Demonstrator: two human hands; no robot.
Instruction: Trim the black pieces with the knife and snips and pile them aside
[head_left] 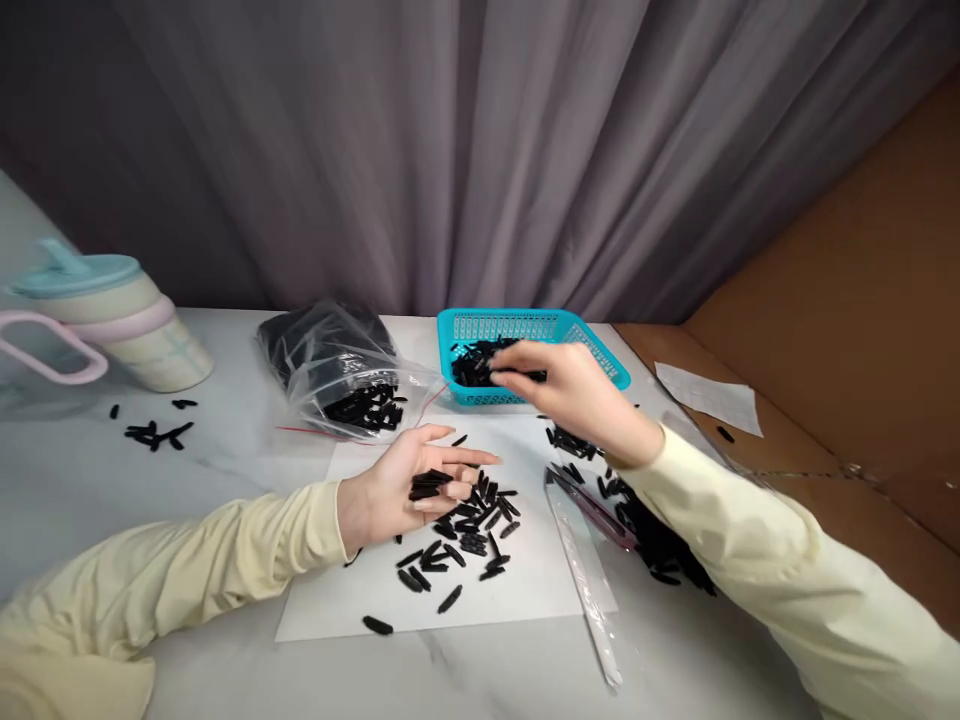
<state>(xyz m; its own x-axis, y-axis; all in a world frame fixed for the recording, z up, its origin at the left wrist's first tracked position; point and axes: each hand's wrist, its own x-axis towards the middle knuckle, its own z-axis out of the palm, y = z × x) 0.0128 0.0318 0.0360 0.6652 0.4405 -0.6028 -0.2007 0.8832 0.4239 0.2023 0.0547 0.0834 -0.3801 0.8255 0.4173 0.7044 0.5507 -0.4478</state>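
My left hand (416, 490) is palm up above a white sheet of paper (322, 600), holding a small stack of black strips (430, 485) in the palm, some fingers stretched out and others curled. Beneath and beside it, loose black pieces (472, 543) lie scattered on the paper. My right hand (570, 385) reaches over a blue plastic basket (465, 397), thumb and fingertips brought close together above the black pieces (472, 362) inside. Whatever is between those fingertips is too small to make out.
A clear zip bag (330, 365) of black pieces lies left of the basket. A tumbler (150, 340) stands at far left. Right of the paper are tweezers (596, 510), a white wrapped stick (585, 590) and a black pile (667, 545). A white slip (709, 395) lies on cardboard.
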